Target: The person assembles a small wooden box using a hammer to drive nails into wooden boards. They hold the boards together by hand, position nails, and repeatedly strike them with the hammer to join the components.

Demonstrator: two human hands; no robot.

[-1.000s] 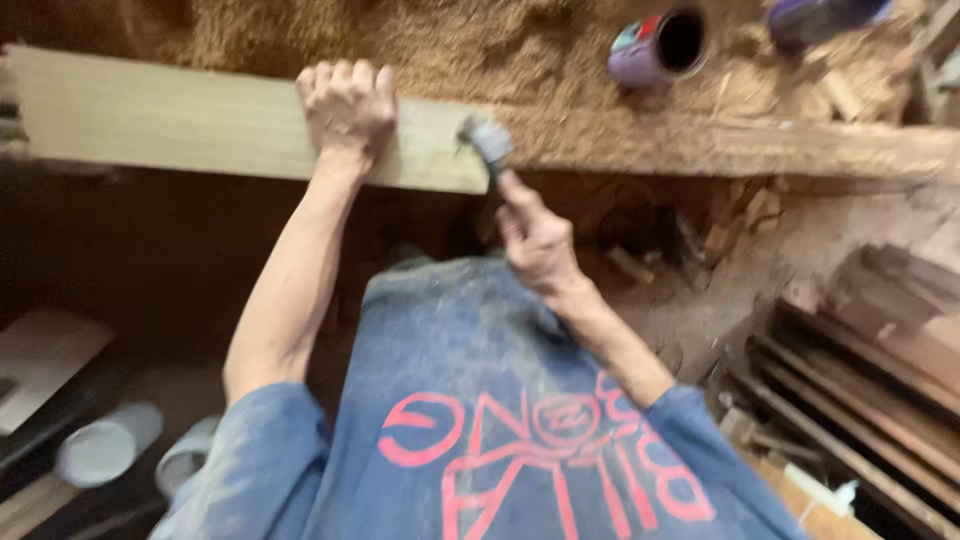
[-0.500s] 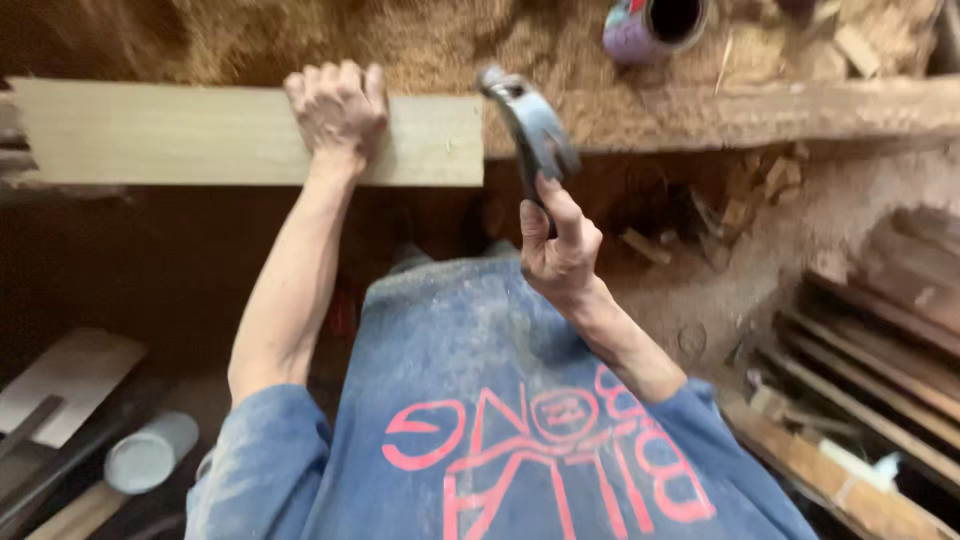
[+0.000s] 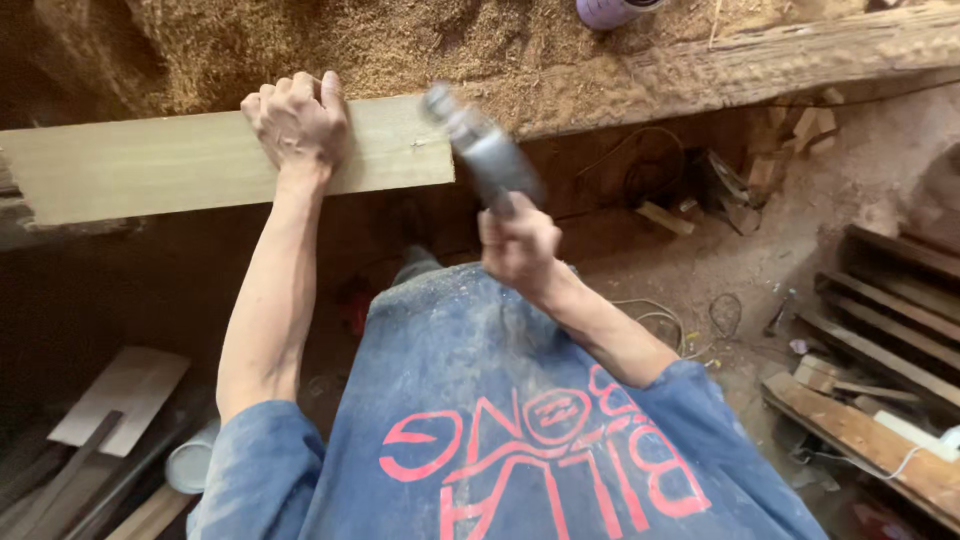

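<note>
A pale wooden board (image 3: 160, 165) lies on edge along the front of a sawdust-covered workbench (image 3: 700, 70). My left hand (image 3: 297, 122) presses flat on the board's upper edge and holds it in place. My right hand (image 3: 515, 243) grips the handle of a hammer (image 3: 480, 150). The hammer's metal head is blurred and sits just off the board's right end. I wear a dusty blue shirt with red lettering.
A purple can (image 3: 610, 12) stands on the bench at the top. Planks and timber strips (image 3: 880, 330) are stacked on the floor at right. Offcuts and a white tub (image 3: 190, 462) lie at lower left. Loose wire (image 3: 660, 320) trails across the dusty floor.
The hammer was down at the board's end, rose half a second ago, and now swings back toward the board's right end. My left hand has stayed on the board.
</note>
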